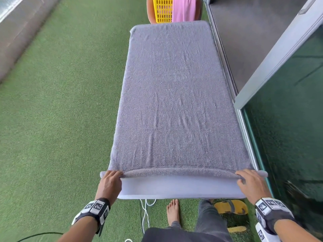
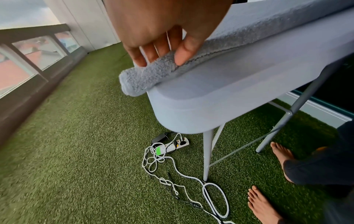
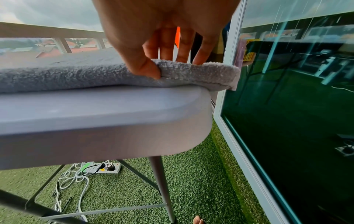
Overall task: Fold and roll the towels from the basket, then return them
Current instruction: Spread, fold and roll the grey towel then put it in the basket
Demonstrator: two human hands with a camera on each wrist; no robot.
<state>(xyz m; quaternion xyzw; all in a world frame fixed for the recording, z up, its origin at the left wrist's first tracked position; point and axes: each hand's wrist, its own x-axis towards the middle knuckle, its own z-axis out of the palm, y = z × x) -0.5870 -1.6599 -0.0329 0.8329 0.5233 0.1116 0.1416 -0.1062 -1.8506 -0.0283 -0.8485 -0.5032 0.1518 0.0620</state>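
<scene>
Both hands grip the same rolled hem: left hand (image 1: 110, 181) has thumb and fingers curled round the roll's left end, right hand (image 1: 250, 180) pinches the right end, thumb under the front lip and fingers on top. Between them the started roll (image 1: 178, 172) runs straight across, parallel to the near table (image 1: 176, 187) edge, both ends poking just past the table corners. Beyond the knuckles the grey towel (image 1: 174, 95) lies flat, its long axis pointing directly away from the hands down the tabletop. So the roll axis is crosswise and travel is forward, away from the body; neither hand is nearer, they sit level at opposite ends. Likely needs equal push from both or the roll skews. Past the towel's far end: yellow basket (image 1: 162, 9) with a pink towel (image 1: 183, 8) hanging over its rim.
</scene>
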